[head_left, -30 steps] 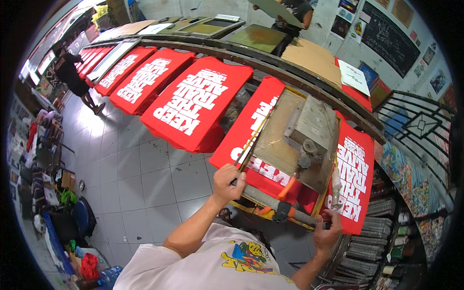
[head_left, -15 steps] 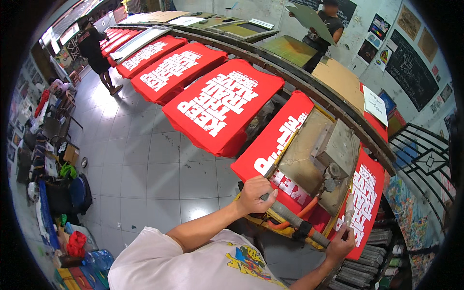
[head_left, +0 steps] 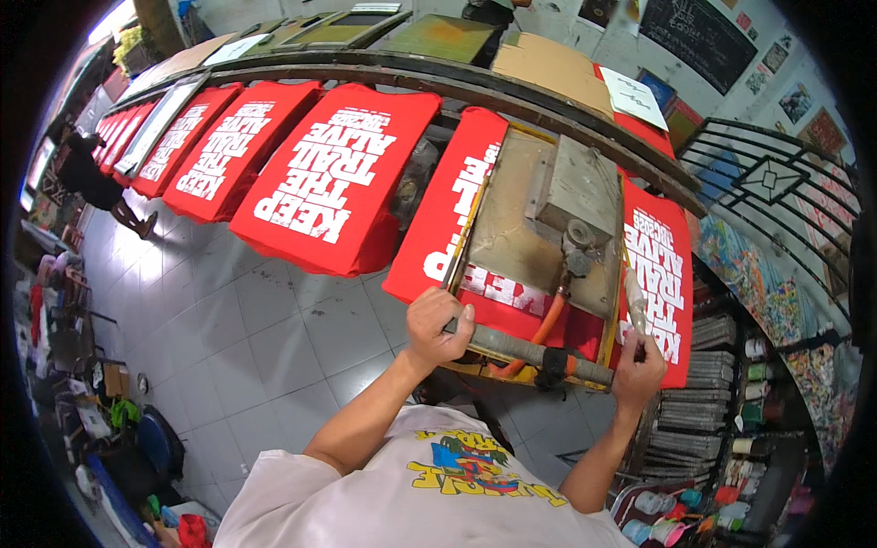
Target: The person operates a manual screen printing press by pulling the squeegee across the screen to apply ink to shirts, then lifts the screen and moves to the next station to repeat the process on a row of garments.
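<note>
A yellow-framed metal panel unit (head_left: pixel 512 196), looking like a flash dryer, lies over a red printed shirt (head_left: pixel 438 233). It carries a grey metal box (head_left: pixel 577 190) and an orange hose (head_left: pixel 551 320). Along its near edge runs a tape-wrapped handle bar (head_left: pixel 516 347). My left hand (head_left: pixel 438 327) is closed around the bar's left end. Near the bar's right end, my right hand (head_left: pixel 638 373) has its fingers closed on the lower end of a pale narrow rod (head_left: pixel 634 297). Another red printed shirt (head_left: pixel 660 274) lies just right of the unit.
More red shirts (head_left: pixel 338 173) with white print lie leftward along a dark rail (head_left: pixel 438 87). A metal gate (head_left: pixel 772 178) stands right; stacked grey slabs (head_left: pixel 699 402) and paint tubs (head_left: pixel 653 530) lie below. One person (head_left: pixel 87 173) stands far left, another (head_left: pixel 493 14) behind the table.
The view has swung, so the shirts and rail sit farther left and higher. Both hands keep their grips beside the panel unit. The person behind the table is now mostly out of frame.
</note>
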`<state>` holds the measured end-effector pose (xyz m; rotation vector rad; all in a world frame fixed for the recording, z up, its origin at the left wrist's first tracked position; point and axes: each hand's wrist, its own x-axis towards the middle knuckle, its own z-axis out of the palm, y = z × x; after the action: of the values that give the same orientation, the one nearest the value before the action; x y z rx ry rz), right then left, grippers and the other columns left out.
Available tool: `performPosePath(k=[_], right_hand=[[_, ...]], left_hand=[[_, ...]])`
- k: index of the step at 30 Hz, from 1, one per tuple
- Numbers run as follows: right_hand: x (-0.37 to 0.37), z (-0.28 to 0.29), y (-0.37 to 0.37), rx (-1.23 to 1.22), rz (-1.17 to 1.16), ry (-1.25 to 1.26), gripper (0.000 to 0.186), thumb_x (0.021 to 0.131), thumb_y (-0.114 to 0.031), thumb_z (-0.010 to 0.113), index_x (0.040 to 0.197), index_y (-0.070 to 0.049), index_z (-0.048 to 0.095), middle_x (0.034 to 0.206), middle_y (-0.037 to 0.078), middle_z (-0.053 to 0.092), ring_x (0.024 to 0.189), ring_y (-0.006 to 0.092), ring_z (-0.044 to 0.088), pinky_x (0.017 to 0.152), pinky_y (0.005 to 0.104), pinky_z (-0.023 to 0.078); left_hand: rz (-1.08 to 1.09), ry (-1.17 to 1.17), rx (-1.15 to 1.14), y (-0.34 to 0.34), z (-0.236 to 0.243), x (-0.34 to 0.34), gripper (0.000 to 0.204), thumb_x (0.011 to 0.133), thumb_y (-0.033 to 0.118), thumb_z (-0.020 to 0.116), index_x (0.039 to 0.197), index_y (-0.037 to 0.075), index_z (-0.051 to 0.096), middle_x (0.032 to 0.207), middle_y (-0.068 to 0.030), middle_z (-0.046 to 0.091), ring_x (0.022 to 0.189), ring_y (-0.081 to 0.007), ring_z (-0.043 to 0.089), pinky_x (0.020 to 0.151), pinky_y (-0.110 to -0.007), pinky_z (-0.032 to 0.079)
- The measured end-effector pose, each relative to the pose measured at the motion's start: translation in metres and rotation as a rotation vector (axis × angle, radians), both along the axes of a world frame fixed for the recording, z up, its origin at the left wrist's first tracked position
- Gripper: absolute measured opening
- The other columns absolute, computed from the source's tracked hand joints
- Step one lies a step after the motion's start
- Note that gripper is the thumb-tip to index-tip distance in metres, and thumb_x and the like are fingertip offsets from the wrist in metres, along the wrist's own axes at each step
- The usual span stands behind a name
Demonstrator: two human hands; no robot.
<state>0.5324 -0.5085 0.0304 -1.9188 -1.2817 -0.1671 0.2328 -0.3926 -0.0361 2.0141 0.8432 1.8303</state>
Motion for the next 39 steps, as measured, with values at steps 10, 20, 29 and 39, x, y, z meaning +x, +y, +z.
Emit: performPosePath(k=[10, 20, 29, 39], right_hand=[[0.012, -0.011, -0.004, -0.126, -0.057, 0.052, 0.030, 0.097, -0.027, 0.070, 0.091, 0.002, 0.072, 0.082, 0.022, 0.071, 0.074, 0.0356, 0.070, 0.069, 0.0445, 0.052], [0.006, -0.015, -0.001, 0.059, -0.015, -0.048, 0.030, 0.100, -0.020, 0.069, 0.081, 0.004, 0.067, 0.059, 0.008, 0.054, 0.055, 0.0126, 0.047, 0.052, 0.0345, 0.038], [0.007, -0.015, 0.000, 0.047, -0.032, -0.049, 0.032, 0.100, -0.020, 0.069, 0.079, 0.003, 0.064, 0.058, 0.008, 0.049, 0.054, 0.0137, 0.043, 0.052, 0.0349, 0.036], [0.008, -0.013, 0.001, 0.049, -0.020, -0.036, 0.030, 0.100, -0.016, 0.068, 0.078, 0.003, 0.061, 0.060, 0.009, 0.049, 0.055, 0.0142, 0.043, 0.053, 0.0338, 0.037]], left_hand=[[0.002, -0.011, 0.004, -0.001, -0.004, 0.000, 0.019, 0.085, -0.001, 0.067, 0.068, 0.004, 0.058, 0.060, -0.0093, 0.052, 0.051, -0.0251, 0.047, 0.053, -0.037, 0.036], [0.001, -0.011, -0.005, -0.004, -0.003, -0.001, 0.019, 0.082, -0.003, 0.069, 0.068, 0.003, 0.058, 0.060, -0.0093, 0.053, 0.052, -0.0264, 0.048, 0.053, -0.037, 0.037], [-0.005, -0.019, 0.021, -0.001, -0.004, 0.001, 0.019, 0.085, -0.002, 0.066, 0.068, 0.004, 0.059, 0.060, -0.0083, 0.052, 0.051, -0.0236, 0.046, 0.053, -0.036, 0.035], [-0.014, -0.011, 0.004, 0.000, -0.006, -0.001, 0.017, 0.079, -0.004, 0.068, 0.068, 0.003, 0.057, 0.061, -0.0092, 0.054, 0.052, -0.0272, 0.048, 0.054, -0.037, 0.037]])
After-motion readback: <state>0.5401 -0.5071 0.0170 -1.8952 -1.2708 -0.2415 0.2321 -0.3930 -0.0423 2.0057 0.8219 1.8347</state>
